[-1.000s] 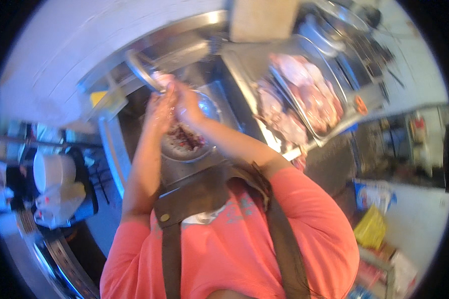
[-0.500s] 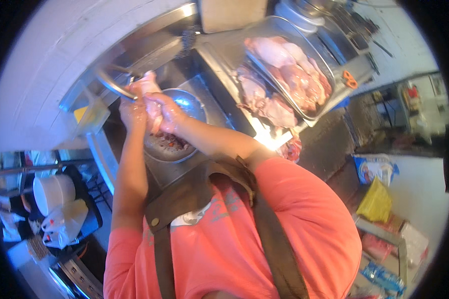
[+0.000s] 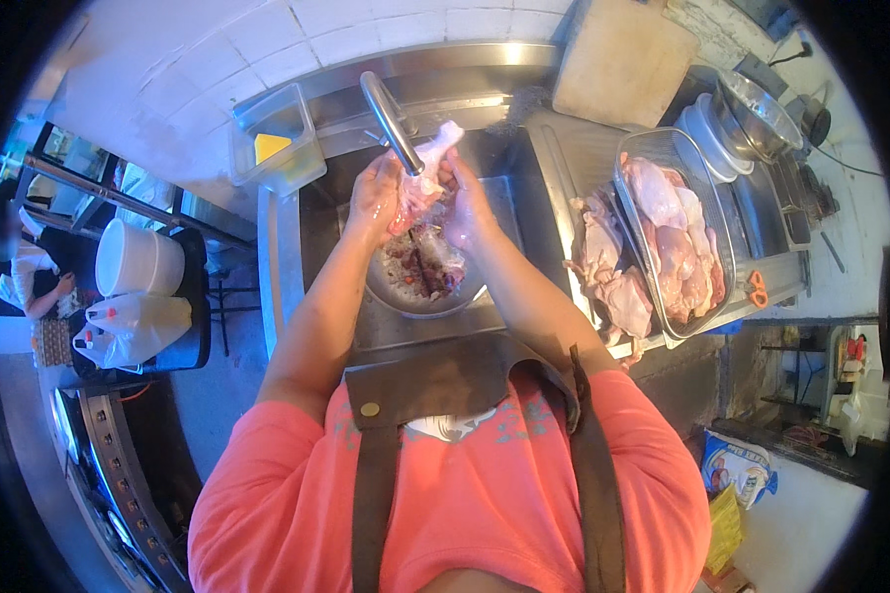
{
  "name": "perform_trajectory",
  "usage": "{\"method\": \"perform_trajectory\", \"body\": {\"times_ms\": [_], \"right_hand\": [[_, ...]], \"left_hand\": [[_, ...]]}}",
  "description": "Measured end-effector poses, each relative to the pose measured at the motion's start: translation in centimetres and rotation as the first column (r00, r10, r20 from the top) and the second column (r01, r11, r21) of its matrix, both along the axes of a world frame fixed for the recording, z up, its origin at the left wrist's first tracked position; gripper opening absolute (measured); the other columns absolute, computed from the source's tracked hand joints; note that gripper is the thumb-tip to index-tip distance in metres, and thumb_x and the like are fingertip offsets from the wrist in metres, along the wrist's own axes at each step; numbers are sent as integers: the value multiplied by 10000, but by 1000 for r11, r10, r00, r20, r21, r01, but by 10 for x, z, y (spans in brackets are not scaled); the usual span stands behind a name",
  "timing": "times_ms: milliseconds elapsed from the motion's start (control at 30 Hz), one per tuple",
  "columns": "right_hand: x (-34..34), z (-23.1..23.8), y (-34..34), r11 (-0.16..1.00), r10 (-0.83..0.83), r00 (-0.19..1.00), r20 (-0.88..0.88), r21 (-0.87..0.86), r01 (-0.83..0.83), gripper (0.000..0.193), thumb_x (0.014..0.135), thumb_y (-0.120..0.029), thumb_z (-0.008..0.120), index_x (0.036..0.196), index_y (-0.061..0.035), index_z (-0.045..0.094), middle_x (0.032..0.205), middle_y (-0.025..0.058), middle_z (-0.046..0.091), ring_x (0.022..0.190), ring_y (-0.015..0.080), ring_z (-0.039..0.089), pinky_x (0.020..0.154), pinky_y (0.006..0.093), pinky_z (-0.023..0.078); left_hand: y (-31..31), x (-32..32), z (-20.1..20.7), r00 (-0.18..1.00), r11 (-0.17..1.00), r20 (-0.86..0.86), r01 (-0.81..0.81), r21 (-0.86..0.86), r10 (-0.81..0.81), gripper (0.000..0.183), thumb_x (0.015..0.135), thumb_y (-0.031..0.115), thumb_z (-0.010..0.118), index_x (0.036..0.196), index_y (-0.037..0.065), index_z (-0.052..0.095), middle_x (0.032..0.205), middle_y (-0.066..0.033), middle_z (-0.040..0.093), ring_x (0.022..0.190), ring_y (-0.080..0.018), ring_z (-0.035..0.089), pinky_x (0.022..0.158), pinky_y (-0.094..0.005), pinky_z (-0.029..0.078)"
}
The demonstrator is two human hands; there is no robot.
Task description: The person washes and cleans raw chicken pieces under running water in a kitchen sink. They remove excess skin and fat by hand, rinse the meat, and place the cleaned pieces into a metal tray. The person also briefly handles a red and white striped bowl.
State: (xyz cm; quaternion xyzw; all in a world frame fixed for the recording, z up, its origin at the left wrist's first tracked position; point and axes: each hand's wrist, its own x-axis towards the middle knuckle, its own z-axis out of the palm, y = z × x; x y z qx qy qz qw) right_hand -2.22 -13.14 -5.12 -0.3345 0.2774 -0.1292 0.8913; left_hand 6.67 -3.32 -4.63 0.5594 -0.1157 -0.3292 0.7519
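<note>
Over the sink [image 3: 341, 316], both my hands are closed around a raw chicken leg [image 3: 421, 198], its pale bony end pointing up and away. My left hand [image 3: 374, 203] grips its left side, and my right hand [image 3: 473, 210] wraps its right side. The curved metal faucet [image 3: 390, 117] hangs right in front of the leg and partly hides it. Below my hands, a round metal bowl [image 3: 405, 304] sits in the sink, holding wet reddish scraps [image 3: 420, 267].
Right of the sink, a wire basket [image 3: 724, 252] of raw chicken pieces [image 3: 677, 227] stands beside loose chicken [image 3: 608, 262] and orange-handled scissors [image 3: 756, 289]. A cutting board [image 3: 623, 69] leans behind. At left are a clear tub [image 3: 307, 166] with a yellow sponge [image 3: 270, 147], and another person [image 3: 40, 272].
The view has swung left and levelled, so the sink now lies centrally. The chicken leg stays in my hands, which have spread from close together to either side of it.
</note>
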Motion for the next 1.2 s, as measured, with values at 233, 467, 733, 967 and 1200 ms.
{"method": "perform_trajectory", "body": {"times_ms": [233,467,733,967,1200], "right_hand": [[5,13,15,993,53,934,353,82,-87,410,918,-349,577,1184,-57,465,905,76,579,710,146,588,622,265,515],[12,3,5,897,-88,938,334,-384,221,345,868,-152,633,1166,-24,514,1015,85,588,846,151,599,746,268,492],[11,8,6,256,-55,951,305,-916,309,303,830,-160,616,1091,-17,560,1085,190,550,1004,339,543,900,399,419],[26,-6,1,397,-389,907,163,-858,324,242,890,-193,569,992,22,528,906,181,585,894,320,583,784,421,446],[21,-25,-66,780,-466,876,127,-409,474,215,939,-245,527,988,-46,463,796,106,567,638,224,602,540,371,499]], "left_hand": [[-8,-2,-23,881,934,470,-209,289,51,186,852,60,456,947,25,612,745,-55,608,638,-147,572,588,-283,463],[-5,-11,-15,929,986,-346,158,60,-127,228,962,205,433,965,40,590,749,-73,598,571,-195,570,491,-349,452],[-21,-15,-7,787,901,584,-382,205,201,183,956,141,467,912,8,583,806,-163,634,711,-265,622,649,-382,474],[-29,-15,-14,645,938,755,-322,129,118,252,940,281,526,903,40,591,638,-31,547,601,-145,545,555,-294,427],[-3,-59,4,879,902,248,344,259,-407,330,947,341,525,784,62,594,537,43,384,472,-40,363,440,-245,298]]}}
